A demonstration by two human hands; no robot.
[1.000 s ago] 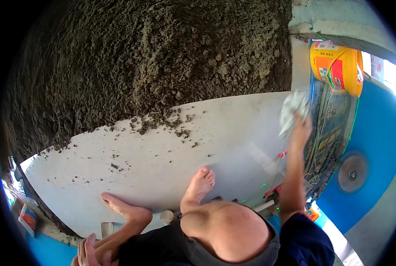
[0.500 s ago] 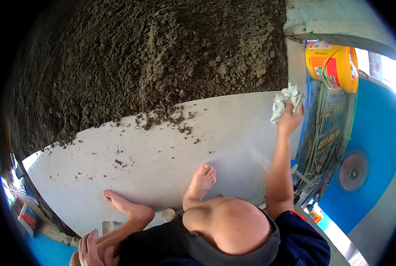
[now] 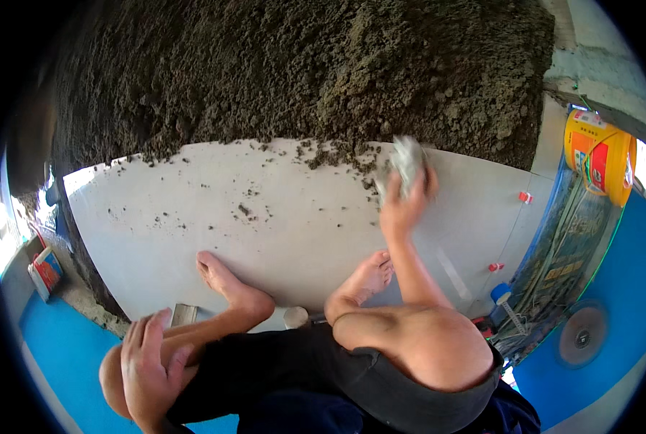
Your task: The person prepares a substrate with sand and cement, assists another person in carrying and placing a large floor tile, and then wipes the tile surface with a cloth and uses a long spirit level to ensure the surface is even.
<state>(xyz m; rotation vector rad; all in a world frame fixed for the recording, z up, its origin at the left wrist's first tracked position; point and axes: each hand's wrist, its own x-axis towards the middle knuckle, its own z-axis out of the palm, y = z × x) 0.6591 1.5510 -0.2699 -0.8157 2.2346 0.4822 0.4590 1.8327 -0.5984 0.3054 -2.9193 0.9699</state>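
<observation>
Rag (image 3: 407,160), pale and crumpled, sits clutched in the right hand (image 3: 404,202), pressed on the far edge of the large grey tile (image 3: 214,217) just beside the mound of dark mortar (image 3: 301,72). Crumbs of mortar dot the tile nearby. The left hand (image 3: 149,358) rests with fingers spread on the left knee, holding nothing. Both bare feet stand on the tile's near part. A yellow bucket (image 3: 599,155) stands at far right.

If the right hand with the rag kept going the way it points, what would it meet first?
The right hand points up the pale tile, gripping a rag. Straight ahead, it would probably first meet the loose crumbs at the edge of the mortar bed, just beyond the rag.
</observation>
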